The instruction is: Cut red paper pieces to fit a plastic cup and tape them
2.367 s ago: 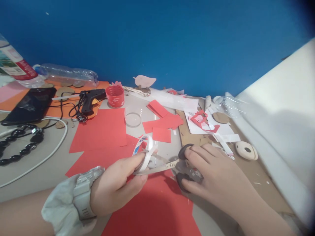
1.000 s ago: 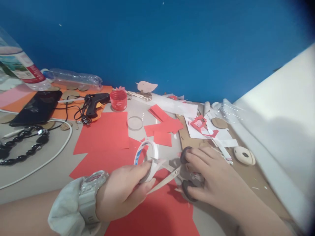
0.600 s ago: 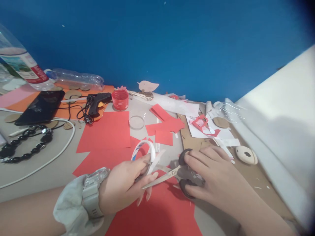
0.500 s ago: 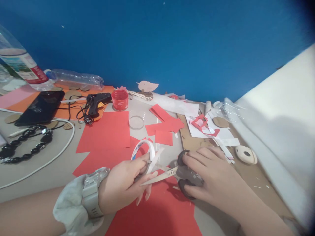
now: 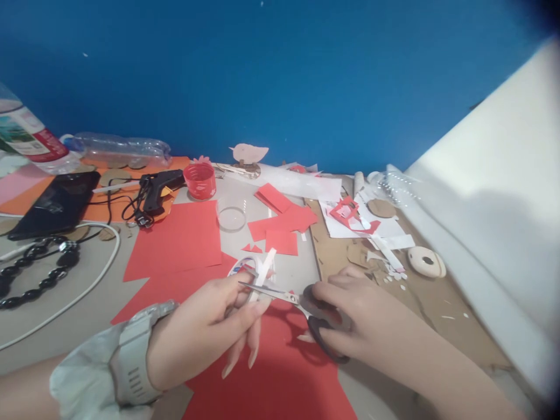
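Observation:
My left hand [image 5: 205, 332] grips a white roll of double-sided tape [image 5: 249, 269] between thumb and fingers, with a short white strip sticking up from it. My right hand [image 5: 363, 318] has its fingers through the black handles of a pair of scissors [image 5: 301, 303]. The metal blades point left and lie closed at the tape strip, just above the left thumb. Both hands hover over a large sheet of red paper [image 5: 280, 373] on the table. A pale watch [image 5: 133, 364] and a grey cuff sit on my left wrist.
More red sheets [image 5: 175, 239] and red scraps [image 5: 280, 224] lie beyond the hands. A clear lid [image 5: 231, 217], a red cup [image 5: 200, 179], a black glue gun [image 5: 155, 186], a phone [image 5: 48, 204], black beads [image 5: 35, 271], bottles [image 5: 118, 149] and a white cable lie left. Cardboard [image 5: 394, 280] with cuttings lies right.
The scissor blades, spread half a second ago, have shut at the tape strip. Both hands dropped slightly toward me and the tape roll tilted lower in my left hand.

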Demonstrator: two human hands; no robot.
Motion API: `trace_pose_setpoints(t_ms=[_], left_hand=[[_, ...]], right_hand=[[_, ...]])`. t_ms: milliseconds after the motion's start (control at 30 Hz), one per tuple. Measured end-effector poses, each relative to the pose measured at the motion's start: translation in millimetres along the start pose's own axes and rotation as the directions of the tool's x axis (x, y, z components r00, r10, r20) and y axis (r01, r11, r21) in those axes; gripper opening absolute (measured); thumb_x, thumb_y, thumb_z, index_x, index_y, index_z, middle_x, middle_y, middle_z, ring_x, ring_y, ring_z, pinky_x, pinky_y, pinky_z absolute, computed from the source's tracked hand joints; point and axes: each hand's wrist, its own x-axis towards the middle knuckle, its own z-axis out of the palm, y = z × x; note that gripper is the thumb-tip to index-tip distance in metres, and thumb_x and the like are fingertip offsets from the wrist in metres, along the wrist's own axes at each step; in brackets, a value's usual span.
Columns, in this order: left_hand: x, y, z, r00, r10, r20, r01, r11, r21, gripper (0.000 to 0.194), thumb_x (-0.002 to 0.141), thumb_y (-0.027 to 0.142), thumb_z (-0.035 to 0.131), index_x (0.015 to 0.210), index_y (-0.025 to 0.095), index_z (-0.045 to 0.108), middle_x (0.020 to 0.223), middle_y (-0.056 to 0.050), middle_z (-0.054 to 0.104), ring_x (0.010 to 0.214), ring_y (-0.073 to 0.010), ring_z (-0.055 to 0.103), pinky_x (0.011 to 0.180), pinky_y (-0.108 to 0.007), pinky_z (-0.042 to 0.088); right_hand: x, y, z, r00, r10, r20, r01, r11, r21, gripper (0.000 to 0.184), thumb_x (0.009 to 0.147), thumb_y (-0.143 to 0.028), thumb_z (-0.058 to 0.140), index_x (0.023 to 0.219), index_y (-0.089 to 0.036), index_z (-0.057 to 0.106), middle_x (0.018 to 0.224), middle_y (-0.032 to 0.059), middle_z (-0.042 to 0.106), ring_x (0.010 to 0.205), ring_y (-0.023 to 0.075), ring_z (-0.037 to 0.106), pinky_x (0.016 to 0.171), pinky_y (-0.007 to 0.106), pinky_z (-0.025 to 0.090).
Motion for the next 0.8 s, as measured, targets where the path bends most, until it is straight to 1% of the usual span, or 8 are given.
trace_pose_setpoints(t_ms=[100,200,300,400,500,667,800], left_hand=[[2,3,-2.0,1.000,-0.002,0.011,0.002,1.000,-0.008,0.022,0.092,0.038,0.036,0.089,0.017,0.043,0.057,0.003,0.061,0.032,-0.0025,0.040,0.035,-0.014,0.030],[4,7,-4.0,1.000,0.005,0.028,-0.004,1.000,-0.030,0.025,0.092,0.039,0.035,0.084,0.017,0.044,0.056,0.004,0.061,0.030,-0.0013,0.037,0.034,-0.013,0.027],[5,11,-5.3,1.000,0.009,0.022,-0.008,0.999,-0.044,0.027,0.093,0.037,0.034,0.078,0.017,0.043,0.050,0.006,0.057,0.029,-0.0009,0.032,0.032,-0.013,0.024],[5,13,-6.2,1.000,0.006,0.007,-0.006,1.000,-0.029,0.031,0.094,0.036,0.033,0.070,0.017,0.041,0.046,0.007,0.052,0.028,-0.0010,0.027,0.030,-0.013,0.020],[6,12,-7.1,1.000,0.008,0.007,-0.008,0.999,-0.045,0.033,0.094,0.035,0.032,0.068,0.017,0.042,0.046,0.007,0.050,0.029,-0.0010,0.026,0.029,-0.013,0.018],[8,9,-8.4,1.000,0.008,0.012,-0.007,0.999,-0.048,0.031,0.093,0.036,0.033,0.070,0.017,0.041,0.047,0.007,0.051,0.029,-0.0009,0.027,0.029,-0.013,0.017],[7,8,-9.4,1.000,0.004,0.022,-0.004,0.999,-0.032,0.033,0.094,0.037,0.032,0.068,0.017,0.039,0.047,0.007,0.050,0.029,-0.0004,0.026,0.029,-0.013,0.017]], right_hand=[[1,2,3,1.000,0.017,-0.017,-0.017,1.000,0.026,0.018,0.074,-0.018,0.051,0.063,-0.021,0.037,0.058,-0.0024,0.047,0.064,0.0155,0.046,0.056,0.026,0.028],[3,3,5,0.999,0.011,-0.031,-0.009,0.998,0.067,0.019,0.074,-0.017,0.050,0.062,-0.021,0.036,0.057,-0.0030,0.046,0.059,0.0138,0.044,0.054,0.025,0.028],[5,4,7,0.999,0.010,-0.030,-0.006,0.993,0.115,0.018,0.076,-0.017,0.049,0.063,-0.021,0.037,0.057,-0.0034,0.046,0.057,0.0128,0.044,0.051,0.023,0.028],[7,3,7,0.999,0.033,-0.032,-0.028,0.990,0.142,0.018,0.078,-0.021,0.049,0.064,-0.021,0.039,0.057,-0.0036,0.046,0.058,0.0126,0.045,0.050,0.022,0.027],[7,1,8,0.998,0.051,-0.040,-0.044,0.986,0.163,0.020,0.079,-0.024,0.049,0.062,-0.021,0.038,0.057,-0.0039,0.044,0.055,0.0116,0.044,0.048,0.022,0.026],[6,2,10,0.999,0.053,-0.002,-0.051,0.970,0.237,0.020,0.078,-0.019,0.049,0.063,-0.021,0.037,0.057,-0.0050,0.045,0.053,0.0103,0.043,0.048,0.021,0.027],[5,3,12,0.996,0.073,0.052,-0.085,0.951,0.296,0.021,0.080,-0.020,0.050,0.064,-0.021,0.037,0.058,-0.0053,0.047,0.055,0.0100,0.046,0.050,0.021,0.029]])
